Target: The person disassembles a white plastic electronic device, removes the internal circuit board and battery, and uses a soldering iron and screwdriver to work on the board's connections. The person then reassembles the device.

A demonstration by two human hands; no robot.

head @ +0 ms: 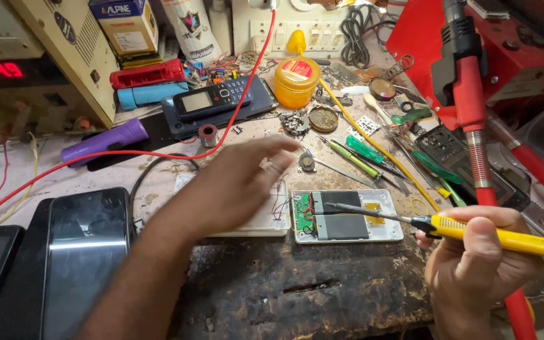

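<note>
Right hand (473, 252) grips the iron (505, 236), tip over the open case (346, 216) lying crosswise mid-frame; left hand (240, 182), open and empty, hovers just left.

Bare counter (297, 289) lies open near the opened device (346, 216). Far of it, screwdrivers (363, 154), loose parts and a yellow jar (296, 82) crowd the way; a red wire (158, 153) crosses left, phones (86, 252) block near-left. Blurred left hand (240, 182) perhaps hovers.
</note>
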